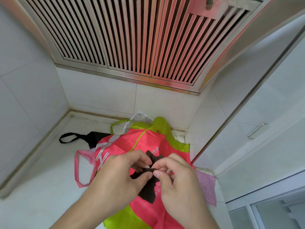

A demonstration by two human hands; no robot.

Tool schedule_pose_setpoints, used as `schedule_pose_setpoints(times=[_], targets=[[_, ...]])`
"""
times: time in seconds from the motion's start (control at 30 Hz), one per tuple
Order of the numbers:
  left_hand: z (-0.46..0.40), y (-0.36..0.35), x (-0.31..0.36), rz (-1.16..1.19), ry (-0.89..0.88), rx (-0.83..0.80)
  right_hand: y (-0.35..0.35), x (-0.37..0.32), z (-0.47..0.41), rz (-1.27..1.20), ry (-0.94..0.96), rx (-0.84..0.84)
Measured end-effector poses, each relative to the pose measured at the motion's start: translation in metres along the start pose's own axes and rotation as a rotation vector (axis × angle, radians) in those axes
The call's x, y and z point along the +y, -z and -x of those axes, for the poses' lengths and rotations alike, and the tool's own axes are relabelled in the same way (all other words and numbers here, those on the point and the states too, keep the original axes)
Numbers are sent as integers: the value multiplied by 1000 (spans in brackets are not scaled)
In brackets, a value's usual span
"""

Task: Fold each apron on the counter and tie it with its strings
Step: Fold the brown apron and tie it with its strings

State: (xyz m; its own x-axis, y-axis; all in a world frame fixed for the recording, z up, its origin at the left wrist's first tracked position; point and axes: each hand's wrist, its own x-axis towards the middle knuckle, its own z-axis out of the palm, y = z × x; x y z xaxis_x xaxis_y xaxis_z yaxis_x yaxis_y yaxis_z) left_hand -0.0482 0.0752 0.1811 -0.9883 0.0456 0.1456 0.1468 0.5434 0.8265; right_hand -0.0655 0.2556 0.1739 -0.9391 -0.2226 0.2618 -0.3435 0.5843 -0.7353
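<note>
White counter [41,187] was spread with a pink-and-green apron [148,141] below the range hood [132,38]; dark strings [149,187] were pinched above it by left hand [122,172] and right hand [178,177].

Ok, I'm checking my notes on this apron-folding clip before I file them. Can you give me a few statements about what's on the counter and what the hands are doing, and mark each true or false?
1. Both hands pinch the dark brown strip over the pink apron. True: the left hand and right hand meet on it.
2. The pink apron has lime-green trim. True.
3. A black apron lies right of the pile. False: it lies at the left, partly under the pile.
4. The right hand rests flat on the counter. False: it pinches the strip.
5. The slatted range hood hangs above the counter. True.
</note>
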Motion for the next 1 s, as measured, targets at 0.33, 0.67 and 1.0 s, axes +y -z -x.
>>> schedule_pose_setpoints(times=[0.33, 0.67, 1.0], targets=[[-2, -4, -4, -52, -124, 24, 2, 5, 0, -132, -130, -12], [-1, -15, -11, -43, -117, 3, 0, 5, 2, -244, -157, 9], [-1, -12, -12, -93, -149, 5, 4, 3, 3, -229, -92, -29]])
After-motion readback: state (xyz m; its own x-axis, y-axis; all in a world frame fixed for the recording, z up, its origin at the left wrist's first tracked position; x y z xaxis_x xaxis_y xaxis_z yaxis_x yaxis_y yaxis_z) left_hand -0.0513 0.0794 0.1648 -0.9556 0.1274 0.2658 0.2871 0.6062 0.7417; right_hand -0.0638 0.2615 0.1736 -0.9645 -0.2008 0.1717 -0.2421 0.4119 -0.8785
